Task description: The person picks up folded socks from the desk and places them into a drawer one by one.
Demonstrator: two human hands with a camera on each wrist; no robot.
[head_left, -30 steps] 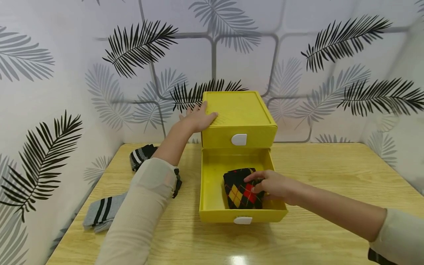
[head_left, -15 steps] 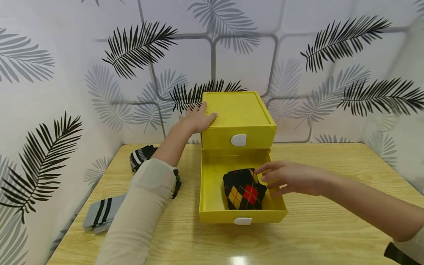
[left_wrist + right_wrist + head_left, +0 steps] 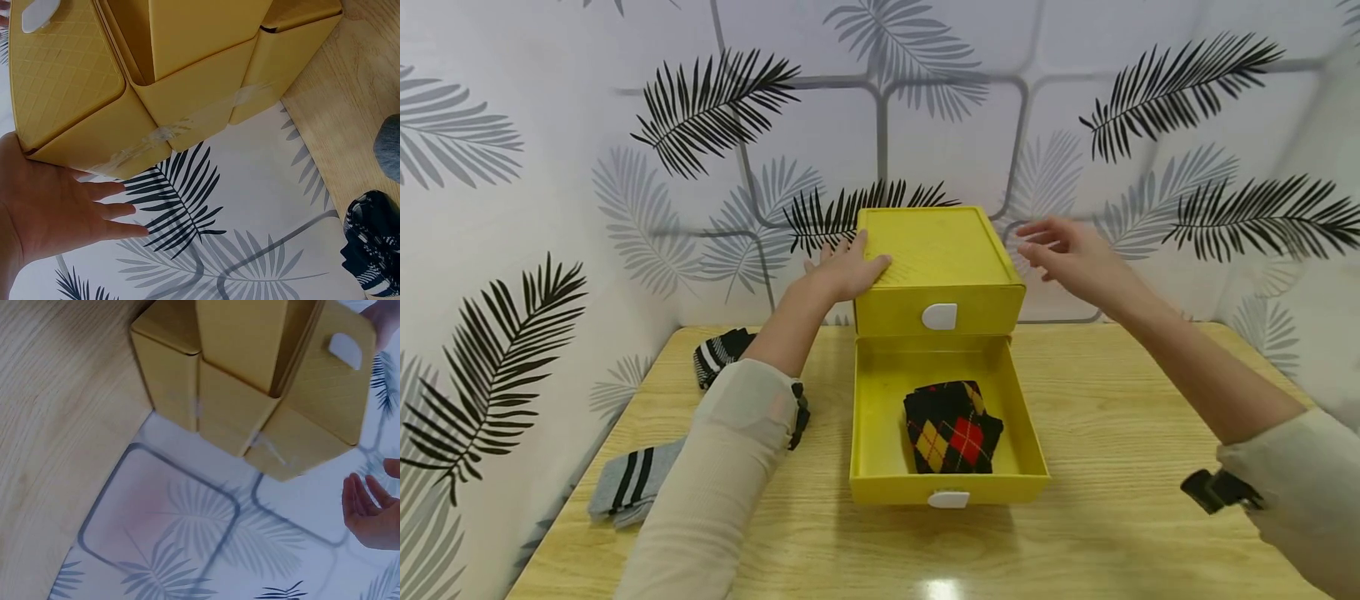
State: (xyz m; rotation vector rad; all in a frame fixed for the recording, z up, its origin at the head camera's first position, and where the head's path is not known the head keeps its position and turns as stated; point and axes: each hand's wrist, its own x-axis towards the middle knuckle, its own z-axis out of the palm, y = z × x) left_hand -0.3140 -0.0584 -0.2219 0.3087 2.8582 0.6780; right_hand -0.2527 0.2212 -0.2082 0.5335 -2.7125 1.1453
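Note:
A yellow drawer unit (image 3: 936,246) with white tabs stands on the table, its middle drawer (image 3: 875,433) pulled out. Folded argyle socks (image 3: 955,433) in black, red and yellow lie in that drawer. My left hand (image 3: 844,271) rests on the unit's top left edge, thumb on top; in the left wrist view its fingers (image 3: 115,210) stretch straight along the side. Beside the unit's top right edge, my right hand (image 3: 1067,254) is raised with loosely bent fingers and holds nothing; the right wrist view shows a gap between this hand (image 3: 372,515) and the unit.
Grey socks (image 3: 632,479) with black stripes lie at the table's left, partly behind my left sleeve. Farther back is a black and white striped pair (image 3: 722,354). A leaf-patterned wall (image 3: 955,150) rises behind the wooden table (image 3: 1120,392).
My right hand has left the argyle socks, drawn back to the right and risen beside the unit's top. The socks stay in the drawer. My left hand has stayed in place.

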